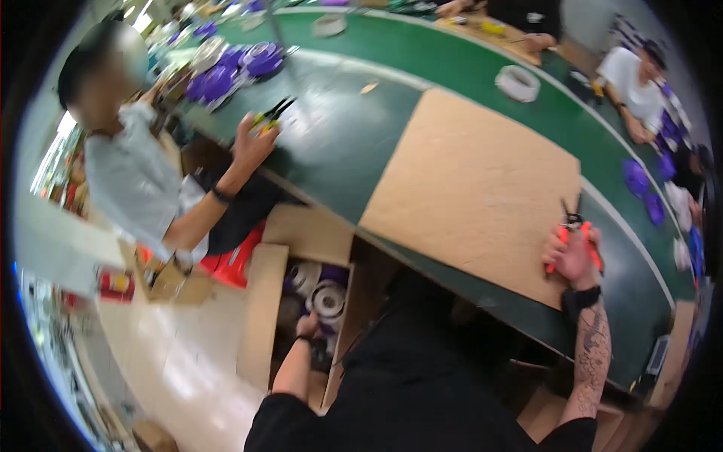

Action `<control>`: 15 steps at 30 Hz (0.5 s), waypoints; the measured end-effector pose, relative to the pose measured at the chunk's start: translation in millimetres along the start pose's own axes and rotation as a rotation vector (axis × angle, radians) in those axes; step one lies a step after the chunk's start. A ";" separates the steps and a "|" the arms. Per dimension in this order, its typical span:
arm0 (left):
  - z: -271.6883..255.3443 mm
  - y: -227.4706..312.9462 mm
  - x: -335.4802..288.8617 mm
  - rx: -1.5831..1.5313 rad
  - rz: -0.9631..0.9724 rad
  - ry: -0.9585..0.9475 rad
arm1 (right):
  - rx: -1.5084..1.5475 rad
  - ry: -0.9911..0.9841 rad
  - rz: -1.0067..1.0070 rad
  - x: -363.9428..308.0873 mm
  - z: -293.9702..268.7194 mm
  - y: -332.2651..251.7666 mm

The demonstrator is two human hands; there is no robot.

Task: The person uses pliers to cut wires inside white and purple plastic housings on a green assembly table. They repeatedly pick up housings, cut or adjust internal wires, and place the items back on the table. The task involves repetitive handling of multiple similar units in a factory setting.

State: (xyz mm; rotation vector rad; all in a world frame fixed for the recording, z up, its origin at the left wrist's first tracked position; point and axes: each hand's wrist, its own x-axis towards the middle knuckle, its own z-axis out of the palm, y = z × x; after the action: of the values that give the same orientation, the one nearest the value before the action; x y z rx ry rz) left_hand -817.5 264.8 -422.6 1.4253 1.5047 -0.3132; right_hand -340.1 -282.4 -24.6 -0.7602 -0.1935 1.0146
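Note:
My left hand [307, 325] reaches down into an open cardboard box [260, 316] at my left side. Its fingers are curled at the edge of a white round plastic part [328, 300] with a ring in its middle; the far side of the grip is hidden. More white and purple parts [303, 277] lie around it in the box. Over the right edge of a brown board on the table, my right hand [578, 256] is closed round the red-orange handles of cutting pliers [572, 221]. Their dark jaws point away from me and stand apart.
The brown board [467, 181] lies on the dark green table [331, 113]. At left, a seated co-worker [135, 173] holds yellow-handled pliers [267, 119] near a pile of purple and white parts [230, 71]. Behind runs a green belt [422, 45] with a white ring [518, 82]. A red stool [235, 256] stands left.

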 end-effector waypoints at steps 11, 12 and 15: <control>-7.0 291.7 -329.8 0.730 0.669 -0.855 | 0.175 -0.067 -0.151 -38.1 23.0 19.5; -2.4 320.4 -370.9 0.756 0.840 -1.022 | 0.169 -0.037 -0.189 -52.5 23.4 22.9; 20.6 391.8 -442.8 0.755 1.193 -1.376 | 0.163 0.047 -0.240 -81.4 24.0 23.7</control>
State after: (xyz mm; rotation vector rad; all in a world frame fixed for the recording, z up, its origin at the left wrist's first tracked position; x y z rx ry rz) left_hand -555.3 88.7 77.7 1.7375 -0.6863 -0.8674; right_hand -411.7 -330.6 -7.0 -0.5959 -0.1548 0.7741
